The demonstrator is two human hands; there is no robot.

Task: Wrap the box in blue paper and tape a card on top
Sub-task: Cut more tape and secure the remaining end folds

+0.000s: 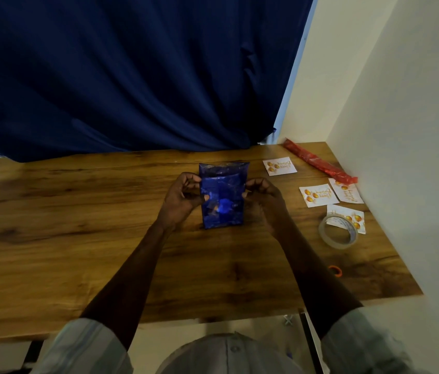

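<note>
On the tabletop (78, 211), the left hand (183, 197) and right hand (263, 195) grip the blue-wrapped box (223, 195); tape roll (338, 232) at four o'clock.

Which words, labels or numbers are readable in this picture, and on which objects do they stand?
None can be read for certain.
Four cards: gold script beside balloons, upside down and too blurred to read.
Tape roll: dark print inside the core, too small.
Blue wrapped box: no text visible.
</note>
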